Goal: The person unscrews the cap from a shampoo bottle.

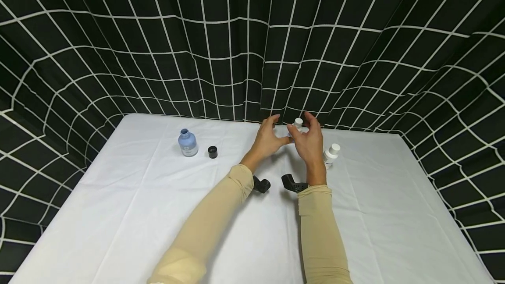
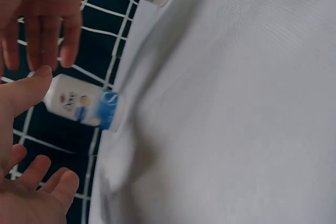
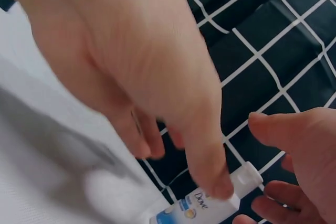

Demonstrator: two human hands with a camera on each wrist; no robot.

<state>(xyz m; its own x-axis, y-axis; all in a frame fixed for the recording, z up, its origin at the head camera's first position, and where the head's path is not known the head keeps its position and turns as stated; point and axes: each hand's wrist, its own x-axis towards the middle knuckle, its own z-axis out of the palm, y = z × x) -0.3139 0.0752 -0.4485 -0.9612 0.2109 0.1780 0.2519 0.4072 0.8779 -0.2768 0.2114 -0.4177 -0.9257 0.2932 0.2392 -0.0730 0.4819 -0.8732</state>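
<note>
A small white Dove bottle (image 1: 298, 122) with a blue lower part stands upright near the table's back edge, partly hidden behind my right hand. My left hand (image 1: 269, 138) is to its left, fingers spread and thumb pointing towards it. From the right, my right hand (image 1: 309, 141) reaches beside the same bottle, thumb and fingers apart. The right thumb (image 3: 212, 171) overlaps the Dove bottle (image 3: 197, 208) in the right wrist view; I cannot tell if it touches. Left thumb (image 2: 26, 93) lies close to the white cap in the left wrist view. Neither hand grips anything.
Just right of my right hand stands another white bottle (image 1: 332, 152). On the left are a blue bottle (image 1: 188, 143) with its neck uncovered and a black cap (image 1: 212, 151). Behind the white-covered table (image 1: 118, 214) hangs a black curtain (image 1: 221, 38) with white grid lines.
</note>
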